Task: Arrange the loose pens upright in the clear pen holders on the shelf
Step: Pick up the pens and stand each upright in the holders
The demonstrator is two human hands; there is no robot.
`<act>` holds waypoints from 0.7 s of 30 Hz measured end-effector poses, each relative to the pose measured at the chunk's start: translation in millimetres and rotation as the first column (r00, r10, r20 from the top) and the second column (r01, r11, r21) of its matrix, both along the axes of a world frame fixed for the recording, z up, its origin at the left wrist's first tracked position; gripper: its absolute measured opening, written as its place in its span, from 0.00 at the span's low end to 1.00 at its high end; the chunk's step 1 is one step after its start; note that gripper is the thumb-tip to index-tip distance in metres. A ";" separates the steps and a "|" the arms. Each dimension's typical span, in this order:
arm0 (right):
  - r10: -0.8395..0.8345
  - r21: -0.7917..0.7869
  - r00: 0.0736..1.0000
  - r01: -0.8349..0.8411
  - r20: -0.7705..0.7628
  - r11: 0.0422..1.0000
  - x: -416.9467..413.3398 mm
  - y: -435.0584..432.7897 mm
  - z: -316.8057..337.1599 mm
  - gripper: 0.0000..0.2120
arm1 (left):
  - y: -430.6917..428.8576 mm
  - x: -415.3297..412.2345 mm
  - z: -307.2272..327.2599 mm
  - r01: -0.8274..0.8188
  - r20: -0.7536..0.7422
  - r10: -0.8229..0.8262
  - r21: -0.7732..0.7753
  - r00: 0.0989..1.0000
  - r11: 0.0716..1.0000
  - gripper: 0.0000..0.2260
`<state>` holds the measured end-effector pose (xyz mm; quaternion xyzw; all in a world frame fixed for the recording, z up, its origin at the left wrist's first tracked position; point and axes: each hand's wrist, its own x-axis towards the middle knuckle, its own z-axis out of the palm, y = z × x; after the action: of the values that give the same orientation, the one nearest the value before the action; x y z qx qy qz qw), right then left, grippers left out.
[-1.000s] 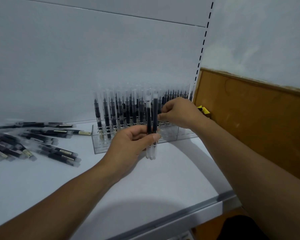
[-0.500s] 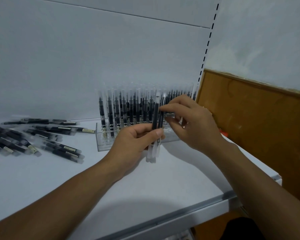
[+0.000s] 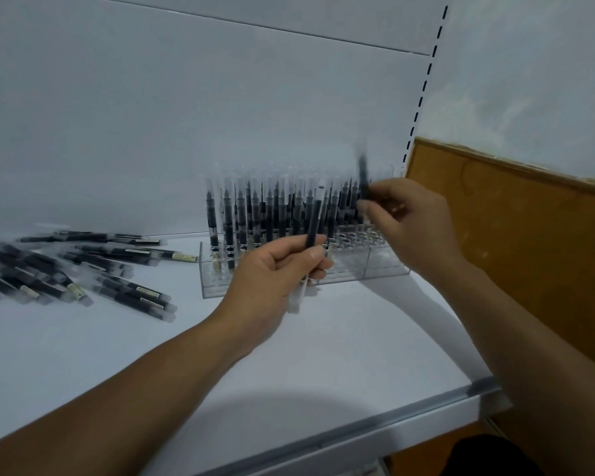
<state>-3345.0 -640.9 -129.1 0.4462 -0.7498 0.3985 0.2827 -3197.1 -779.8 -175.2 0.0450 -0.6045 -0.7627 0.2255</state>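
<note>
1. Two bare forearms, no sleeves in view.
2. Left hand (image 3: 275, 269): no ring, no watch, short plain thumbnail.
3. Right hand (image 3: 409, 221): likewise unadorned, partly blurred.
4. Wrists bare, without bands or straps.

You had black-and-clear pens (image 3: 83, 269) with pale yellow labels lying on the white shelf (image 3: 323, 355). The pen holder (image 3: 375, 266) was clear. Beside it, the panel (image 3: 529, 242) was orange-brown, and black slots (image 3: 423, 87) dotted the white upright.
</note>
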 end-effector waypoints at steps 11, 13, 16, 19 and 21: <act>-0.084 0.074 0.890 0.056 0.448 0.996 -5.4 -25.4 7.1 0.08 | 1.8 -0.1 -0.2 0.045 -0.006 -0.045 0.026 0.999 0.999 0.12; -0.100 0.090 0.892 0.067 0.441 0.994 -5.7 -26.5 8.9 0.07 | 1.6 0.0 -0.6 0.039 -0.004 -0.039 0.026 0.999 0.999 0.13; -0.128 0.134 0.897 0.078 0.423 0.988 -6.0 -27.7 9.2 0.07 | 1.5 0.0 -0.3 0.041 -0.004 -0.041 0.022 0.999 0.999 0.14; -0.151 0.221 0.877 0.053 0.456 0.974 -5.6 -27.2 6.8 0.06 | 1.8 -0.7 -0.3 0.040 0.004 -0.040 0.019 0.999 0.999 0.11; -0.191 0.304 0.878 0.054 0.440 0.951 -4.4 -27.2 3.9 0.06 | 1.6 -1.0 -0.4 0.037 0.013 -0.038 0.015 0.999 0.999 0.10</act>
<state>-3349.4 -668.1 -125.2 0.3248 -0.8716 0.3634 0.0534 -3198.0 -778.2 -175.6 0.0404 -0.6010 -0.7709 0.2069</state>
